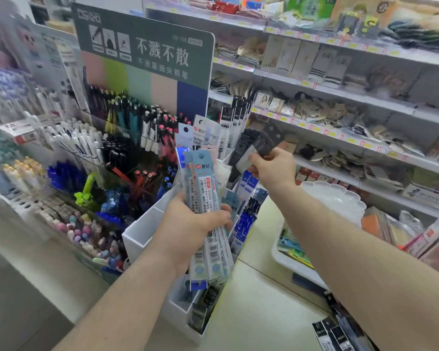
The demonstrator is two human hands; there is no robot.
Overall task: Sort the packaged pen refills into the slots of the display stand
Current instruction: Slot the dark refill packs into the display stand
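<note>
Gripping bundle of pale-blue packaged pen refills (208, 198), left hand (190, 231) over white slotted display stand (147, 231); right hand (274, 168) pinches dark refill packet (261, 145) above stand's far slots.

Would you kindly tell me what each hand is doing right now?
Left hand: holds a bundle of light-blue refill packs.
Right hand: holds a dark refill pack.

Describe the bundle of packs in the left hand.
The bundle is several long, flat, clear plastic refill packs with pale blue headers, each with a hang hole, printed labels and barcodes. It stands nearly upright, tops fanned slightly. The left hand grips it mid-length, fingers wrapped across the front, above the white stand.
</note>
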